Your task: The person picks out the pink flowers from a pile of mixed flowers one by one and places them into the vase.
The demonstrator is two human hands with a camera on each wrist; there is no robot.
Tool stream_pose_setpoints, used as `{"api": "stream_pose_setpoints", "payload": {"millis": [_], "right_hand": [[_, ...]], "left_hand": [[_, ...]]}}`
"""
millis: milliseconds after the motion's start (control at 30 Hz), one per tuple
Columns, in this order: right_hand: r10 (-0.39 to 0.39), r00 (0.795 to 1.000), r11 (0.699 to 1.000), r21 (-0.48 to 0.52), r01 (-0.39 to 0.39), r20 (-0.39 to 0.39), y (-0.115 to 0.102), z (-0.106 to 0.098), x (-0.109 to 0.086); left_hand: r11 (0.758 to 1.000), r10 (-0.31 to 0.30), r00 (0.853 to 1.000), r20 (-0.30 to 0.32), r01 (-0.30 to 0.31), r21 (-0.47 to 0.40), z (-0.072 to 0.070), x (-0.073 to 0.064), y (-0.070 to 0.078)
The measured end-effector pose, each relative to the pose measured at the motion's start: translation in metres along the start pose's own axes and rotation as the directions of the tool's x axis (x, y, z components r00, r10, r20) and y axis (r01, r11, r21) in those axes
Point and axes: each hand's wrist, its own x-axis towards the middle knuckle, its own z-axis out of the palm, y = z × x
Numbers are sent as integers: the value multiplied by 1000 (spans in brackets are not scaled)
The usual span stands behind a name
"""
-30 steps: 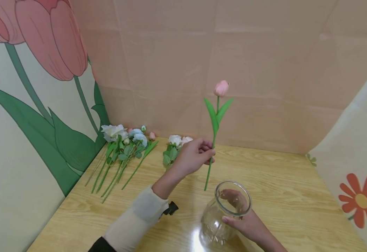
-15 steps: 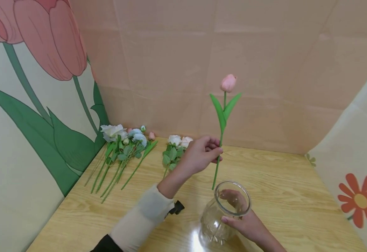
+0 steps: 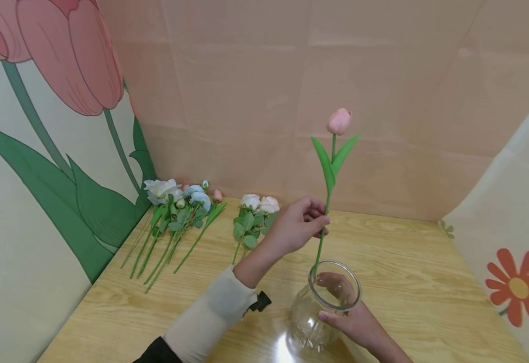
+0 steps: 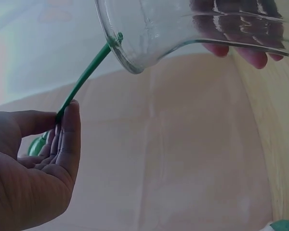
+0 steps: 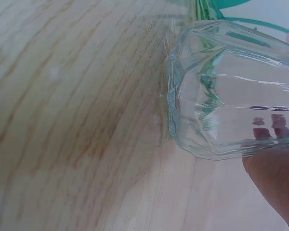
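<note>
Pinched by its green stem between the thumb and fingers of my left hand is a pink tulip with two green leaves, held nearly upright. The stem's lower end overlaps the rim of a clear glass vase in the head view. In the left wrist view the stem tip lies right at the mouth of the vase. My right hand grips the vase round its neck, thumb on the near side and fingers behind the glass. The vase stands on the table, seen from the side in the right wrist view.
On the wooden table, a bunch of white and blue flowers with a pink tulip bud lies at the back left. Paler roses with green leaves lie behind my left forearm. A pinkish-brown backdrop rises behind the table.
My left hand has carried the tulip to the right, bringing its stem end from left of the vase to the vase's rim. My right hand and the vase have stayed in place.
</note>
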Motion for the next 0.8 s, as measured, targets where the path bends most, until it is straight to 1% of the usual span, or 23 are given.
{"api": "stream_pose_setpoints", "payload": {"millis": [167, 267, 400, 700, 800], "right_hand": [[8, 1000, 1000, -7, -8, 1, 0, 0, 0], [21, 1000, 1000, -11, -21, 1, 0, 0, -1], [21, 1000, 1000, -15, -21, 5, 1, 0, -1], [6, 1000, 1000, -8, -6, 8, 4, 0, 0], [13, 1000, 1000, -8, -13, 6, 5, 0, 0]], "left_hand": [[1000, 5, 1000, 11, -5, 2, 3, -1, -1], [1000, 1, 1000, 20, -1, -1, 5, -2, -2], [1000, -7, 1000, 25, 7, 6, 7, -2, -5], [998, -16, 999, 38, 14, 56, 10, -3, -14], [998, -11, 999, 45, 8, 70, 11, -3, -17]]}}
